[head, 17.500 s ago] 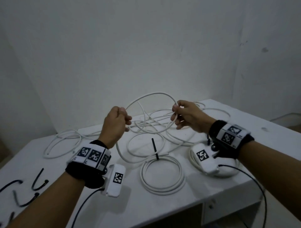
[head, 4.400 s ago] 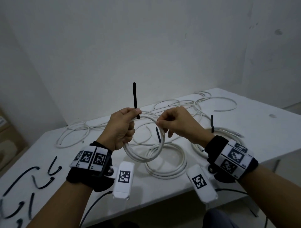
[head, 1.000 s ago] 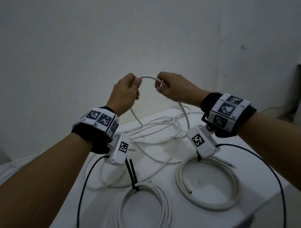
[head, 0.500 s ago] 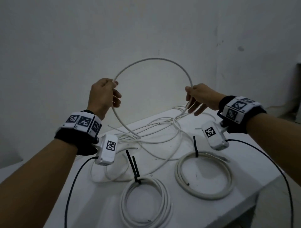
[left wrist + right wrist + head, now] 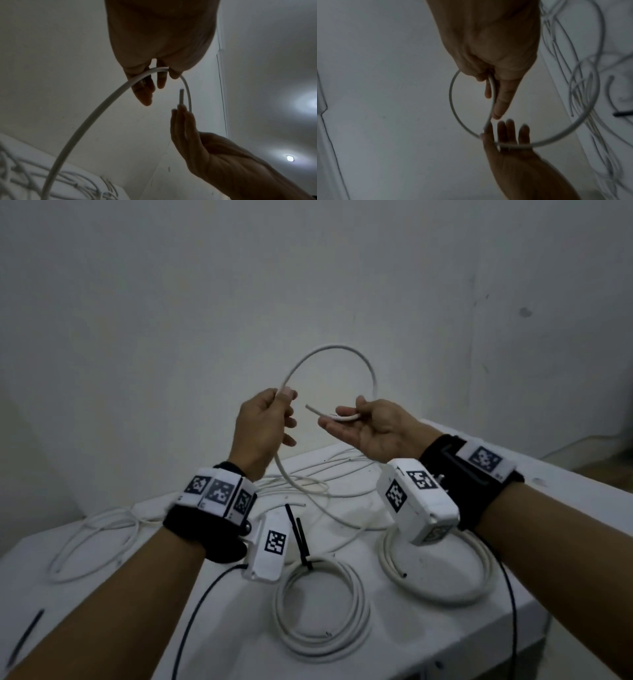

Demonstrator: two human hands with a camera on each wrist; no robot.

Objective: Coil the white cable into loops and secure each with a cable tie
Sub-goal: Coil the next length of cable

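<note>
I hold a white cable [image 5: 329,348] in the air as one arched loop between both hands. My left hand [image 5: 283,400] pinches it between thumb and forefinger; from there it hangs down to the table [image 5: 565,508]. My right hand [image 5: 346,420], palm up, holds the other side under the thumb, and the cut cable end [image 5: 310,407] points at the left hand. The left wrist view shows the cable [image 5: 102,108] passing through my left fingers [image 5: 145,92]. In the right wrist view the loop [image 5: 452,97] runs along my right forefinger.
Two coiled white bundles lie near the front: one [image 5: 322,611] with upright black ties [image 5: 301,539], another [image 5: 442,587] partly under my right wrist camera. Loose white cables [image 5: 335,474] sprawl at the back, and more [image 5: 92,542] on the left. A spare black tie [image 5: 27,631] lies far left.
My hands have come close together, shrinking the wide arc to a small loop. The right hand has turned palm up, and the cable's end now points at the left hand.
</note>
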